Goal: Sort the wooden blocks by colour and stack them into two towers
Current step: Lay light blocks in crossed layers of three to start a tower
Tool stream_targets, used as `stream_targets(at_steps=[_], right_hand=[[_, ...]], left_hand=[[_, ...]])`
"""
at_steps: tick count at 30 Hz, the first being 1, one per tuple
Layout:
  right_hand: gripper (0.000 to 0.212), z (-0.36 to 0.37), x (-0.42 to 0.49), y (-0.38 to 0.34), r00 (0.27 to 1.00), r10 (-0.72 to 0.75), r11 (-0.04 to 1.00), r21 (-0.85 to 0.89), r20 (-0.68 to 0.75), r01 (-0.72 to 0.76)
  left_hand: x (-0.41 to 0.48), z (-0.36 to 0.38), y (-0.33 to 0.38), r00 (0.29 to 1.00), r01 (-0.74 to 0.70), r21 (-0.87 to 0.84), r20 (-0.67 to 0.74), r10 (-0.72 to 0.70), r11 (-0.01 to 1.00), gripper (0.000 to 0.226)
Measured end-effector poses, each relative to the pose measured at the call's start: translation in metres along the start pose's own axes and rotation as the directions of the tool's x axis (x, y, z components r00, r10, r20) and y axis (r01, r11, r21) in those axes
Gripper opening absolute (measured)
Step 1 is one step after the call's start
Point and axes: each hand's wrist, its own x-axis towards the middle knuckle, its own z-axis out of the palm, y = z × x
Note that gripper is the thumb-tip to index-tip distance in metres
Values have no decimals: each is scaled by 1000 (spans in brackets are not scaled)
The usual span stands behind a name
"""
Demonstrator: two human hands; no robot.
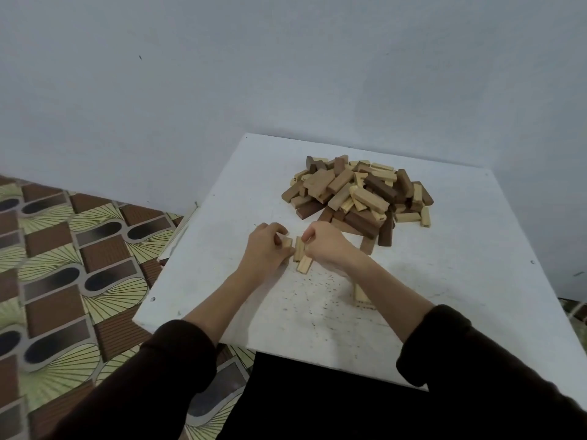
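Note:
A heap of light and dark wooden blocks (359, 195) lies at the far middle of the white table (444, 265). In front of it, three light blocks lie side by side between my hands. My left hand (265, 250) curls round the left light block (287, 242). My right hand (327, 244) pinches the middle light block (298, 248), and a third light block (305, 264) lies just under its fingers. Another light block (362, 293) lies partly hidden beneath my right forearm. A brown block (367, 245) lies beside my right hand.
The table stands in a corner against a pale wall (222, 74). Its left edge drops to a patterned floor (63, 265). My dark sleeves and lap fill the bottom of the view. Bare tabletop shows to the right of the heap and near the front edge.

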Motion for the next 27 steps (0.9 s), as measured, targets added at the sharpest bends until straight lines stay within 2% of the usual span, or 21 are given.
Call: stream_targets(at_steps=[3,8,10,12,13,14,16,18,19,21,23,27], right_hand=[[33,-8,3,-4,998,53,998,-24,42,-52],[37,-15,15,-6,993,96,987,-133,73,-85],[34,-17,20,-5,992,104,984,-154,74,-92],[16,-19,22,-6,992,105,982,-163,66,-93],[14,-21,24,-6,993,105,979,-182,56,-94],[21,-22,23,-6,993,104,977,-194,49,-93],[15,-25,21,-6,993,99,976,-200,64,-84],[35,-27,22,-1,989,112,976,-196,100,-90],[37,-29,21,-1,987,109,977,-196,116,-85],[38,-32,21,5,989,81,984,-167,125,-59],[35,-33,19,11,992,43,992,-127,123,-27],[39,-30,10,17,988,-48,986,-150,145,70]], left_hand=[[-2,5,3,1000,-2,-13,-11,2,1000,31],[-3,13,8,999,35,-10,11,-35,999,54],[-2,14,10,999,48,-32,-7,-48,998,53],[-1,14,9,999,37,-38,-31,-38,999,47],[-2,15,9,998,28,-40,-49,-30,999,43],[-3,15,9,998,22,-52,-62,-25,998,41],[-7,16,11,999,30,-108,-40,-35,994,57],[-13,17,12,1000,15,-102,26,-12,995,90],[-15,18,12,999,-20,-29,45,21,999,103],[-16,22,11,995,-86,132,59,78,988,111],[-15,25,11,995,-100,160,47,94,982,102],[-9,18,6,989,-126,16,85,124,992,79]])
